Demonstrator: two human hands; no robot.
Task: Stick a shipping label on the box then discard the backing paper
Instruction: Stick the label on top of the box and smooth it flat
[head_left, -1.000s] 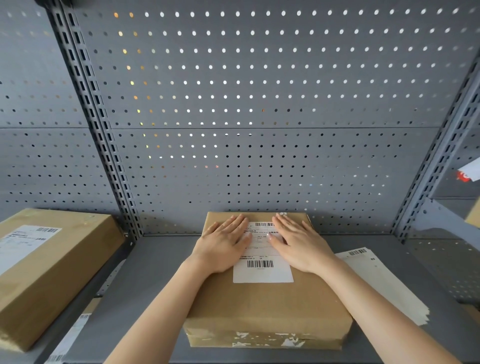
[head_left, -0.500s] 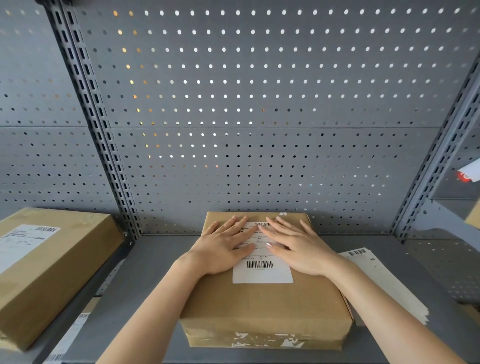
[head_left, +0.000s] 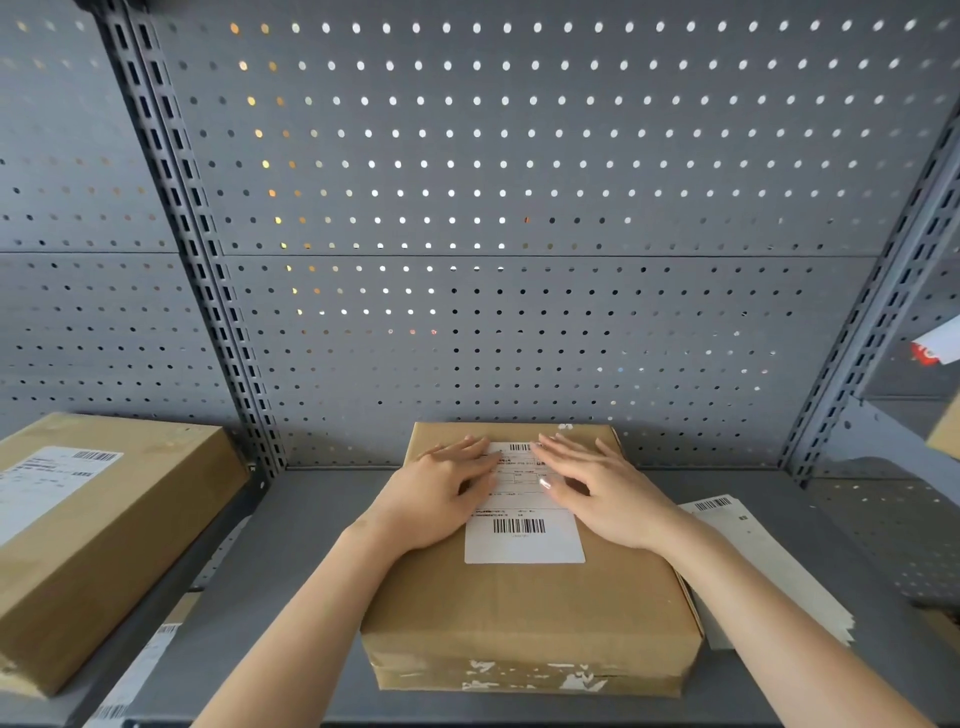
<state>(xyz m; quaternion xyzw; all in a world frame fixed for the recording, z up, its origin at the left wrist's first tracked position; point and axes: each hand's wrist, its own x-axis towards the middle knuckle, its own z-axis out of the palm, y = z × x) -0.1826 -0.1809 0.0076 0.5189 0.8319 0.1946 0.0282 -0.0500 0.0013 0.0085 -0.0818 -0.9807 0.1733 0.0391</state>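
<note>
A brown cardboard box (head_left: 530, 613) lies on the grey shelf in front of me. A white shipping label (head_left: 524, 540) with barcodes is stuck on its top. My left hand (head_left: 436, 499) lies flat on the box, its fingers spread over the label's left edge. My right hand (head_left: 602, 493) lies flat on the label's right side, fingers pointing up and left. Neither hand holds anything. A stack of white sheets (head_left: 769, 566), with a barcode at its top, lies on the shelf right of the box, partly under my right forearm.
A second labelled cardboard box (head_left: 98, 535) sits on the neighbouring shelf at the left. Grey pegboard (head_left: 519, 208) forms the back wall, with slotted uprights (head_left: 208, 291) on both sides. Loose label sheets (head_left: 140, 670) show at the lower left.
Both hands have slid on the label: the fingers came together over its upper part, then moved slightly apart again. The box stays in place.
</note>
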